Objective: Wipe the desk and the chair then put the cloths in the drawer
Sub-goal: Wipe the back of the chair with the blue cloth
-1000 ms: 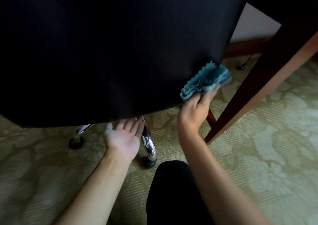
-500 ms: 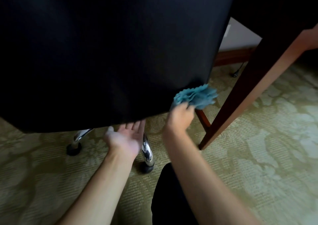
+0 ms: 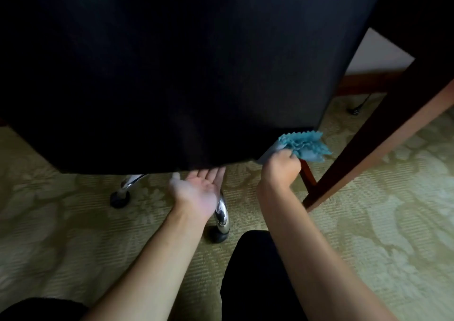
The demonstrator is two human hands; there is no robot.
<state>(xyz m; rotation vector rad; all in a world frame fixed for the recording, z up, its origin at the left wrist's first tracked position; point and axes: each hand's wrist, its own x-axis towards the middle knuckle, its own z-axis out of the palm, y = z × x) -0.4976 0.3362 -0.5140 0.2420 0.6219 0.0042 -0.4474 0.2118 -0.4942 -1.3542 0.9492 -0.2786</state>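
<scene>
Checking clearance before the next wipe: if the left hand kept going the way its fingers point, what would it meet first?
Most likely the chair: the open left hand points at its lower edge, fingertips seemingly already there, though depth is unclear.

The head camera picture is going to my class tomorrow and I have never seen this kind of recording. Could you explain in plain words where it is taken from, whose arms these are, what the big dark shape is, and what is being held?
The camera sits on a person's head and looks down and forward, so the two bare arms reaching in from the bottom are that person's own. There is no machine here.

The big dark shape filling the top is a black chair, seen from close up. Below it you can see a shiny chair leg ending in a black wheel, standing on a green patterned carpet. The slanting brown bar on the right is a wooden desk leg.

The right hand grips a bunched blue cloth against the chair's lower edge, at its right corner. The left hand is open, palm up, just under that edge, holding nothing.
</scene>
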